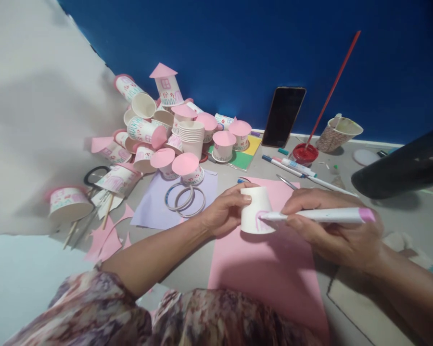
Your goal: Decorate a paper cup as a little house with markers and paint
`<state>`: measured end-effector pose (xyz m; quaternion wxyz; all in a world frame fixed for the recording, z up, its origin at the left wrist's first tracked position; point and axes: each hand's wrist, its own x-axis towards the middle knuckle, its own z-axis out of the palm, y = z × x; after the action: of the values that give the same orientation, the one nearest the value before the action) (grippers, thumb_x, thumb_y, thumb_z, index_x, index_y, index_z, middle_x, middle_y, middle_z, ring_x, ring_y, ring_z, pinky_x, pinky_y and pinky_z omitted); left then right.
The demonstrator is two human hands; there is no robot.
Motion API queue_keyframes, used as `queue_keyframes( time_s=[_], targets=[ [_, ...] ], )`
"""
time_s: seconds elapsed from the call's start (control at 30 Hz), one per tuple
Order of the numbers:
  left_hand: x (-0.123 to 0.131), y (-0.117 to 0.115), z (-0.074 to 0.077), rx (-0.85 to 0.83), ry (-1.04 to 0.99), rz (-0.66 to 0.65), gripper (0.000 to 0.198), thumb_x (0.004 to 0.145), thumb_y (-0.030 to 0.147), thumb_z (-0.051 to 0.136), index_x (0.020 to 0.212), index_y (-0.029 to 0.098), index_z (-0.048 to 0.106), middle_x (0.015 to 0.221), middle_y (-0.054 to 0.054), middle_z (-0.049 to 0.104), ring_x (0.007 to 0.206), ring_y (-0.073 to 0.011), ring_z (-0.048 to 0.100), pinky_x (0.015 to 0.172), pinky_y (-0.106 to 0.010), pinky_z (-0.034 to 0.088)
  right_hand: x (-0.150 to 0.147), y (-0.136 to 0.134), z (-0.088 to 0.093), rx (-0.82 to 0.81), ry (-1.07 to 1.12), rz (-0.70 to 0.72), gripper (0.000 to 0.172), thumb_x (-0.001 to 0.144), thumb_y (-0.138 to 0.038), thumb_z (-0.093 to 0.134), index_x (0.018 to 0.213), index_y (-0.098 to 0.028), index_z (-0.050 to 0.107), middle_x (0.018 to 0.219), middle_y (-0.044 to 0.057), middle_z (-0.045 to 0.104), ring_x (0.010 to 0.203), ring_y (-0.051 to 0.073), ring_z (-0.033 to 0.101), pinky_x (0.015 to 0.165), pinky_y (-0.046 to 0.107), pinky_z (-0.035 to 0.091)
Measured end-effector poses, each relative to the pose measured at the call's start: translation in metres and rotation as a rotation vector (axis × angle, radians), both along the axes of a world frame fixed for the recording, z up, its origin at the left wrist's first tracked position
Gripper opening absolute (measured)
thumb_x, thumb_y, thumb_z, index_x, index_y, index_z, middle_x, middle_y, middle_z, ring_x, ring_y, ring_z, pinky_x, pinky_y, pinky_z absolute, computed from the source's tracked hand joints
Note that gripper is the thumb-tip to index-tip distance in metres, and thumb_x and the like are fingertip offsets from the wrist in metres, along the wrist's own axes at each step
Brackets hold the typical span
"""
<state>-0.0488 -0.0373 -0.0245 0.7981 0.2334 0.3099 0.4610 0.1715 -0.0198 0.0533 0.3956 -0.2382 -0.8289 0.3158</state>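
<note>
My left hand (pixel 225 209) grips a white paper cup (pixel 254 206) turned upside down on a pink paper sheet (pixel 270 274). My right hand (pixel 334 226) holds a white marker with a pink end (pixel 321 215), its tip touching the cup's side where a pink arch is drawn. Both hands are closed around what they hold.
A heap of decorated paper cups with pink cone roofs (pixel 166 134) lies at the back left. Nearby are scissors (pixel 95 177), wire rings (pixel 185 198) on lilac paper, pens (pixel 292 167), a red paint lid with a stick (pixel 305 154), a leaning phone (pixel 283 116) and a patterned cup (pixel 337 132).
</note>
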Motion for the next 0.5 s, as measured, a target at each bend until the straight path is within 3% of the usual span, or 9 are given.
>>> queue_keyframes(
  time_s=[0.27,0.5],
  targets=[
    [0.001,-0.001,0.003,-0.004,0.016,0.026,0.047,0.064,0.028,0.092,0.104,0.016,0.069,0.083,-0.002,0.070,0.071,-0.0170,0.065,0.066,-0.028,0.050,0.004,-0.003,-0.013,-0.001,0.000,0.027,0.009,0.096,-0.020,0.068,0.091,-0.024,0.074,0.070,0.000,0.074,0.053,0.015,0.062,0.051,0.029,0.046],
    [0.001,0.000,0.001,0.010,-0.009,0.036,0.045,0.065,0.026,0.091,0.103,0.015,0.069,0.084,-0.002,0.070,0.072,-0.0177,0.065,0.069,-0.029,0.050,0.006,0.001,-0.006,-0.001,0.001,0.003,0.009,0.095,-0.019,0.070,0.088,-0.024,0.074,0.070,-0.001,0.074,0.053,0.012,0.062,0.051,0.026,0.047]
  ],
)
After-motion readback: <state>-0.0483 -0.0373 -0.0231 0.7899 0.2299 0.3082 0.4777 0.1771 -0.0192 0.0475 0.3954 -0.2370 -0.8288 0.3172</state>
